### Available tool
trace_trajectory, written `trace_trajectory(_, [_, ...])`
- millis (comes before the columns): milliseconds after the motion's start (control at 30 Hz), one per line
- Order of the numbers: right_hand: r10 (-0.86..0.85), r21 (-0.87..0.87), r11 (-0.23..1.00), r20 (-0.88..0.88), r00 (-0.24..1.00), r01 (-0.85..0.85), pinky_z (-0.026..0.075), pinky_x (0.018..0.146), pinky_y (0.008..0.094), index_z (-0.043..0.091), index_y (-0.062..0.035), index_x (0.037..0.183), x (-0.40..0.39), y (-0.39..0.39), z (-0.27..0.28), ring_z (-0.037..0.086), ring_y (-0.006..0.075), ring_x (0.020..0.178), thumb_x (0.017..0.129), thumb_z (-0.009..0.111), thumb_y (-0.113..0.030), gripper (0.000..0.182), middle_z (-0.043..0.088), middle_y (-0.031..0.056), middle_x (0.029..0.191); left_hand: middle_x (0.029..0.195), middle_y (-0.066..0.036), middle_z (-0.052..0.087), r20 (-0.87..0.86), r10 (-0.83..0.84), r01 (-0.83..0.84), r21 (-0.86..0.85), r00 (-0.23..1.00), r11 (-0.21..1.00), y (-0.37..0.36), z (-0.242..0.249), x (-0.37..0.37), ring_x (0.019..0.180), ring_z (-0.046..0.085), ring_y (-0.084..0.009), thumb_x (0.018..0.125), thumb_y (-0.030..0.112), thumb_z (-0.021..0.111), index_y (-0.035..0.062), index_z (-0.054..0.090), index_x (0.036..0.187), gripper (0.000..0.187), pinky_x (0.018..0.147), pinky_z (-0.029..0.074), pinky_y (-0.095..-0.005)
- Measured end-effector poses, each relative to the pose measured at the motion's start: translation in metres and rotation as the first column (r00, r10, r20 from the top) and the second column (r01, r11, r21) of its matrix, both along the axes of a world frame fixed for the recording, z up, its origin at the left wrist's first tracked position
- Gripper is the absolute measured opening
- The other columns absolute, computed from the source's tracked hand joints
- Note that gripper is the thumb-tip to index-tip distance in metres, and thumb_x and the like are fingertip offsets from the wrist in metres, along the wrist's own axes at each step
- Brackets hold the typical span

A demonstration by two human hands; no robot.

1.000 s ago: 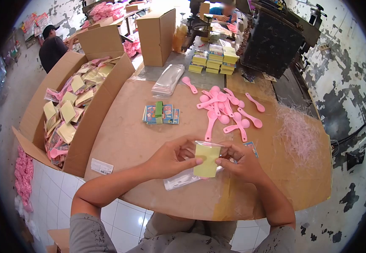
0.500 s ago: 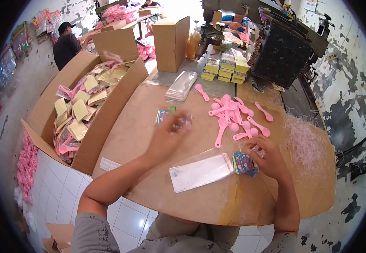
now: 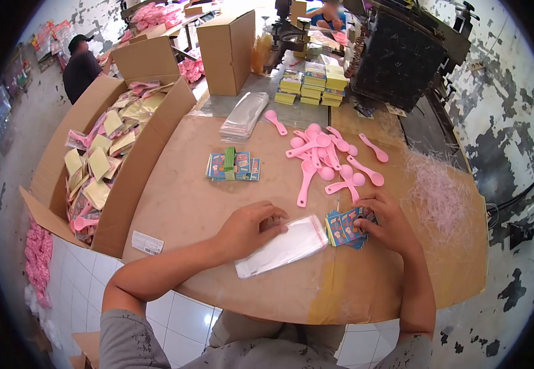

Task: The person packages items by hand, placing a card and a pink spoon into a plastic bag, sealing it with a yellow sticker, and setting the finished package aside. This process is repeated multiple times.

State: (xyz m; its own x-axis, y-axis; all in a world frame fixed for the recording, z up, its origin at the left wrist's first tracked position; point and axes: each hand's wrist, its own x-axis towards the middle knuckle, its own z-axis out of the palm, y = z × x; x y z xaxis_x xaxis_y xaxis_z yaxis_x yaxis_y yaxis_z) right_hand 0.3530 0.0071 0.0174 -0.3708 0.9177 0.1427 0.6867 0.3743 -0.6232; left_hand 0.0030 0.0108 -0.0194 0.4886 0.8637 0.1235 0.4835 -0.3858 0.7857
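Clear plastic sleeves [image 3: 279, 249] lie flat on the brown cardboard table top. My left hand [image 3: 256, 229] is over their upper left part, its fingers bent and apart, with nothing visible between them. At the right end of the sleeves lies a small fanned stack of blue printed cards [image 3: 342, 227]. My right hand [image 3: 385, 220] touches the right side of these cards, thumb and fingers around their edge. Beyond them sits a loose pile of pink spoons [image 3: 319, 150]. Another bunch of blue cards [image 3: 242, 166], with a green strip over it, lies farther back on the left.
On the left stands a large open carton [image 3: 138, 166] full of packed items. More sleeves [image 3: 245, 114], stacks of yellow-edged cards [image 3: 310, 86], an upright box [image 3: 227, 55] and a black machine [image 3: 399, 67] are behind. Pink shreds [image 3: 442, 190] lie right. Two people are in the background.
My left hand has come back from the banded cards toward the sleeves, leaving those cards uncovered. My right hand has settled onto the near card stack. The view has shifted slightly.
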Motion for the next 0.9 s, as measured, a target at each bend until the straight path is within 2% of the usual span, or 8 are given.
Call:
trace_trajectory(100, [0.029, 0.246, 0.969, 0.011, 1.0, -0.031, 0.053, 0.086, 0.0365, 0.072, -0.0006, 0.106, 0.0, 0.003, -0.002, 0.065, 0.023, 0.097, 0.084, 0.08, -0.006, 0.023, 0.065, 0.0092, 0.104, 0.101, -0.007, 0.068, 0.03, 0.019, -0.017, -0.071, 0.999, 0.997, 0.001, 0.006, -0.001, 0.077, 0.062, -0.0138, 0.093, 0.009, 0.077, 0.0031, 0.072, 0.104, 0.015, 0.071, 0.052, -0.0295])
trace_trajectory(200, [0.062, 0.077, 0.996, -0.27, 0.961, -0.042, 0.054, 0.084, 0.0337, 0.071, -0.0009, 0.101, -0.001, -0.003, 0.002, 0.068, 0.0199, 0.092, 0.088, 0.078, -0.004, 0.015, 0.068, 0.0081, 0.102, 0.094, -0.005, 0.068, 0.257, -0.042, 0.055, -0.043, 0.965, 0.998, 0.006, -0.007, -0.005, 0.081, 0.066, -0.0133, 0.097, 0.005, 0.072, 0.001, 0.067, 0.11, 0.014, 0.079, 0.055, -0.0296])
trace_trajectory(333, [-0.169, -0.2, 0.978, -0.601, 0.781, 0.058, 0.054, 0.082, 0.0293, 0.071, -0.001, 0.102, -0.029, -0.018, 0.0, 0.069, 0.0155, 0.093, 0.091, 0.076, -0.004, 0.013, 0.07, 0.007, 0.1, 0.107, -0.012, 0.073, 0.638, 0.008, 0.235, -0.295, 0.77, 0.926, 0.006, -0.005, -0.003, 0.096, 0.07, -0.013, 0.101, 0.002, 0.064, -0.0003, 0.056, 0.129, 0.029, 0.081, 0.056, -0.0297])
trace_trajectory(400, [-0.189, -0.235, 0.97, -0.57, 0.8, 0.062, 0.055, 0.081, 0.0276, 0.071, -0.0014, 0.108, -0.038, -0.02, -0.014, 0.069, 0.0143, 0.095, 0.092, 0.074, -0.003, 0.017, 0.071, 0.0075, 0.102, 0.111, -0.014, 0.073, 0.674, 0.03, 0.304, -0.372, 0.738, 0.877, 0.002, 0.01, -0.004, 0.101, 0.071, -0.0134, 0.102, 0.001, 0.062, -0.0008, 0.051, 0.135, 0.035, 0.084, 0.057, -0.0291])
trace_trajectory(500, [0.112, 0.116, 0.99, -0.359, 0.927, -0.075, 0.055, 0.086, 0.0286, 0.066, 0.0, 0.123, -0.043, -0.015, -0.017, 0.068, 0.0144, 0.098, 0.095, 0.072, -0.003, 0.029, 0.068, 0.0082, 0.105, 0.111, -0.013, 0.075, 0.573, 0.071, 0.224, -0.428, 0.817, 0.876, -0.003, 0.018, 0.0, 0.099, 0.071, -0.0112, 0.101, 0.002, 0.064, 0.0003, 0.05, 0.138, 0.039, 0.084, 0.056, -0.0283])
trace_trajectory(600, [0.138, 0.078, 0.99, -0.472, 0.871, -0.115, 0.056, 0.085, 0.0286, 0.066, -0.0035, 0.129, -0.047, -0.018, -0.013, 0.069, 0.0143, 0.102, 0.096, 0.069, -0.001, 0.033, 0.069, 0.0094, 0.12, 0.106, -0.012, 0.077, 0.59, 0.059, 0.252, -0.431, 0.805, 0.866, -0.003, 0.013, 0.0, 0.095, 0.071, -0.0103, 0.101, 0.004, 0.067, -0.0001, 0.051, 0.139, 0.042, 0.083, 0.056, -0.0267])
trace_trajectory(700, [-0.136, -0.182, 0.983, -0.686, 0.715, 0.013, 0.056, 0.087, 0.0292, 0.065, -0.0021, 0.13, -0.061, -0.028, -0.007, 0.068, 0.0141, 0.104, 0.096, 0.069, 0.0, 0.034, 0.069, 0.009, 0.121, 0.105, -0.013, 0.078, 0.554, 0.101, 0.202, -0.458, 0.826, 0.866, -0.004, 0.013, 0.0, 0.097, 0.073, -0.0121, 0.099, 0.006, 0.071, -0.0008, 0.052, 0.138, 0.044, 0.087, 0.055, -0.0264])
trace_trajectory(900, [-0.065, -0.166, 0.985, -0.614, 0.786, -0.048, 0.055, 0.083, 0.0275, 0.064, -0.0018, 0.133, -0.056, -0.027, -0.009, 0.067, 0.0112, 0.099, 0.095, 0.068, 0.0, 0.037, 0.069, 0.0077, 0.118, 0.105, -0.012, 0.078, 0.518, 0.111, 0.177, -0.474, 0.848, 0.863, -0.006, 0.017, 0.001, 0.097, 0.073, -0.0118, 0.097, 0.006, 0.073, -0.0022, 0.053, 0.138, 0.046, 0.088, 0.055, -0.0263])
